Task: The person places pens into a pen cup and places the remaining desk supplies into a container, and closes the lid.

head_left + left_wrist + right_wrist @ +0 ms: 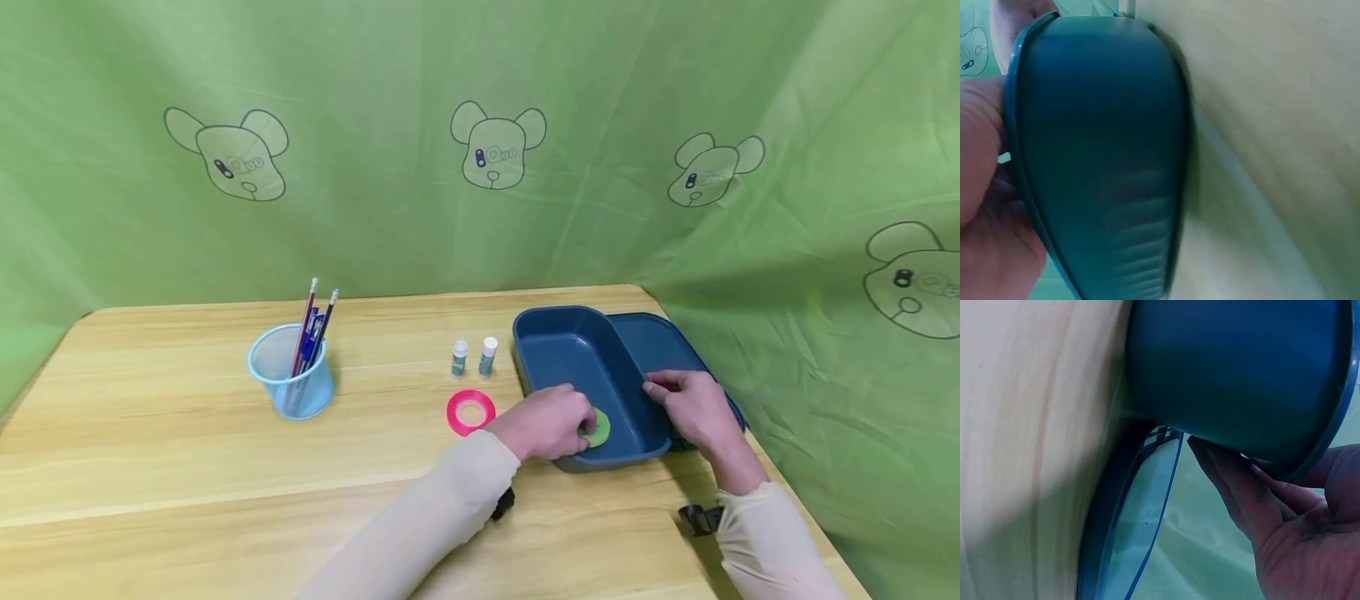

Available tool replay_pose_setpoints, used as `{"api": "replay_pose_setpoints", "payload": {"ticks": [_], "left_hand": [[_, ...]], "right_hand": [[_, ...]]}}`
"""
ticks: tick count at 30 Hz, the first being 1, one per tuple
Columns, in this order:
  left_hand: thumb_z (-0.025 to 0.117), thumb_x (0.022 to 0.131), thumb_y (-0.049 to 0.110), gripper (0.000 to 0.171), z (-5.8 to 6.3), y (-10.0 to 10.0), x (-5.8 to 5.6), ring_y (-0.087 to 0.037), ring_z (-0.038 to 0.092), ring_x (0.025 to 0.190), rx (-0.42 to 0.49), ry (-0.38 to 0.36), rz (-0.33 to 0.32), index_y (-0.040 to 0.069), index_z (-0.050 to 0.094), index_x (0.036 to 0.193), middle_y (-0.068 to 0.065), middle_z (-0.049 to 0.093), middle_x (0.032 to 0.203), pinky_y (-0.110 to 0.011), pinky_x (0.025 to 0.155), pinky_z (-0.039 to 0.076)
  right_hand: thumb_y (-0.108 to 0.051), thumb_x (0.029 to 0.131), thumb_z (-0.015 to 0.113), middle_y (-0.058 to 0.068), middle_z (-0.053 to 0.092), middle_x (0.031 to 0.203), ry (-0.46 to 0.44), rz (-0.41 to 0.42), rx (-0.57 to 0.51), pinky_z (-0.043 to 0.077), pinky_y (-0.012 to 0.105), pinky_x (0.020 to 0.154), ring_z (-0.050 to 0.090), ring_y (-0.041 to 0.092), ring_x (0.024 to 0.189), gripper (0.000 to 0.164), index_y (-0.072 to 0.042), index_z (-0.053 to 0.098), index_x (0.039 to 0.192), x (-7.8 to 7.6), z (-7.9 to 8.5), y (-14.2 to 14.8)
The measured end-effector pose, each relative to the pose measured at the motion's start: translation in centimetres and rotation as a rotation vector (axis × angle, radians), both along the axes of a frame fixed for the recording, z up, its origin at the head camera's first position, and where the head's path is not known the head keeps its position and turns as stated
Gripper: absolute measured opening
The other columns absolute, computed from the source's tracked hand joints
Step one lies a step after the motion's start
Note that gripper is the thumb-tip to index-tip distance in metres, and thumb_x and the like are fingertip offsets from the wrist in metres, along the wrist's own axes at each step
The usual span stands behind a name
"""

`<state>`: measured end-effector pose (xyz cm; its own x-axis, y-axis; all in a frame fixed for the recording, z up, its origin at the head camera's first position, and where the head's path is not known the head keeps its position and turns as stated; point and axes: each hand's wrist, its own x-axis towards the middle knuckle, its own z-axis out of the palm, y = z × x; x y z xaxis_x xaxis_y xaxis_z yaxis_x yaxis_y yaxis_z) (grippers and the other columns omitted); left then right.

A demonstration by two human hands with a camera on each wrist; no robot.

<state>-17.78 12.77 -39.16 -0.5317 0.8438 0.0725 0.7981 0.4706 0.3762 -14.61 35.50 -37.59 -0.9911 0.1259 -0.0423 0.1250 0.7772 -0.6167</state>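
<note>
My left hand reaches over the near left rim of a dark blue box, its fingers curled at a green tape roll low inside. Part of that roll is hidden by the fingers. On the opposite side my right hand pinches the box's right rim, thumb inside and fingers against the outer wall, as the right wrist view shows. The left wrist view has the left hand beside the rim, with its fingertips hidden behind the box wall.
A dark blue lid lies right of the box, partly beneath the right hand. Left of the box are a pink tape roll and two glue sticks. Farther left stands a light blue mesh cup with pencils and pens. Green curtains surround the table.
</note>
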Motion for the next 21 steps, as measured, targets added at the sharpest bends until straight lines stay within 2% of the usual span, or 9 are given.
{"api": "replay_pose_setpoints", "payload": {"ticks": [4,7,13,21], "left_hand": [[0.075,0.087,0.017,0.001,0.1,0.6,-0.1,-0.005,0.053,0.074,-0.051,-0.021,0.042,0.017,0.076,0.087,0.010,0.063,0.079,-0.014,0.065,0.045],[0.075,0.087,0.016,0.007,0.2,1.0,-0.1,-0.006,0.053,0.072,-0.093,-0.015,0.088,0.019,0.072,0.080,0.011,0.059,0.074,-0.016,0.062,0.045],[0.074,0.086,0.018,0.011,0.2,1.5,0.3,-0.006,0.052,0.070,-0.155,-0.010,0.172,0.020,0.068,0.077,0.011,0.056,0.070,-0.020,0.059,0.045],[0.072,0.087,0.015,0.024,0.5,1.6,0.6,-0.009,0.051,0.064,-0.155,-0.008,0.207,0.018,0.061,0.067,0.005,0.053,0.061,-0.020,0.053,0.043]], "right_hand": [[-0.022,0.103,0.052,0.033,0.052,0.132,-0.001,0.002,0.002,0.045,0.057,0.095,0.046,0.048,0.123,0.042,0.010,0.057,0.130,0.0,-0.1,0.1],[-0.022,0.103,0.052,0.033,0.052,0.131,0.005,0.003,0.013,0.046,0.057,0.093,0.047,0.048,0.122,0.042,0.010,0.058,0.129,-0.1,-0.2,0.1],[-0.020,0.102,0.053,0.033,0.053,0.130,0.018,0.001,0.027,0.047,0.056,0.092,0.049,0.047,0.120,0.040,0.010,0.059,0.127,-0.1,-0.3,0.0],[-0.020,0.102,0.053,0.033,0.053,0.130,0.018,0.005,0.038,0.048,0.055,0.091,0.049,0.047,0.120,0.039,0.010,0.059,0.127,0.0,-0.1,-0.1]]}}
